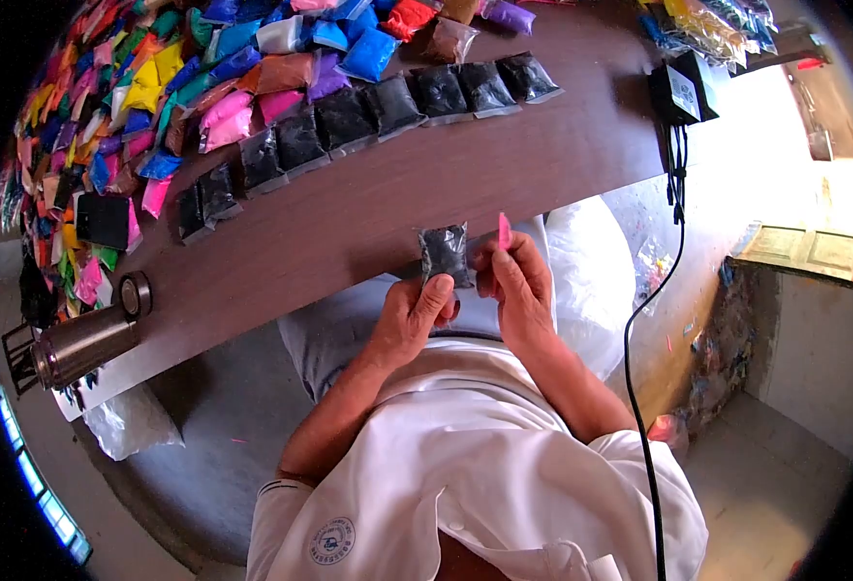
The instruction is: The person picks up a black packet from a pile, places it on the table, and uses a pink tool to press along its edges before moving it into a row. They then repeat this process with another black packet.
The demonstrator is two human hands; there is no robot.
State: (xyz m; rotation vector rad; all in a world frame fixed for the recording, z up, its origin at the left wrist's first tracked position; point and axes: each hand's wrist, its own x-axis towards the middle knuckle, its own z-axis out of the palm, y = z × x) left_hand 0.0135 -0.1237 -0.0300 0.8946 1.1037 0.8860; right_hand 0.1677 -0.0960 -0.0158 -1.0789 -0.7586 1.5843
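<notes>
Black packet: the black packet (444,254) stands upright just over the near edge of the table (397,194), between 2 hands.
Left hand: the left hand (412,320) is closed on it, thumb pressed on the lower edge.
Right hand: the right hand (518,290) has its fingers narrowed, pinching a pink strip (505,229) and touching the packet's right side.
Table: a row of black packets (344,121) lies here, with coloured packets (155,87) behind.
Left end: a steel flask (82,344) lies on its side.
</notes>
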